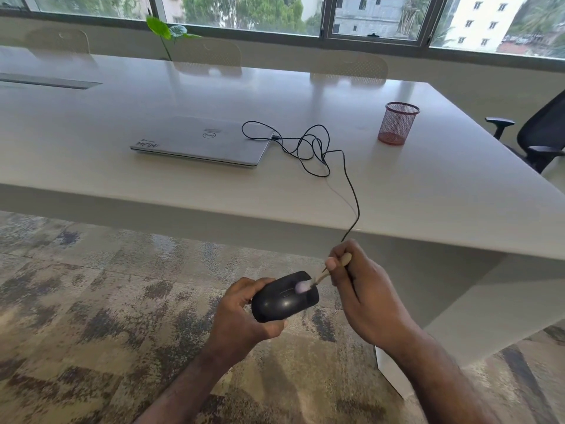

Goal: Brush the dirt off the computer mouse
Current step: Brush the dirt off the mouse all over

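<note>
The left hand (244, 316) grips a black mouse (284, 296) from below and the side, holding it in the air in front of the bench (428, 191), over the mottled carpet (91, 301). The right hand (360, 289) pinches the pale handle of a small brush (321, 275), whose light bristle tip touches the top of the mouse near its wheel. The mouse's black cable (351, 191) runs up over the bench edge, loops in a loose tangle and ends by a closed silver laptop (201, 139). A red mesh cup (397, 123) stands well apart to the right. A black chair (535, 133) sits past the bench's right end. A green leaf (159, 26) rises at the far side, below the windows (244, 13).
</note>
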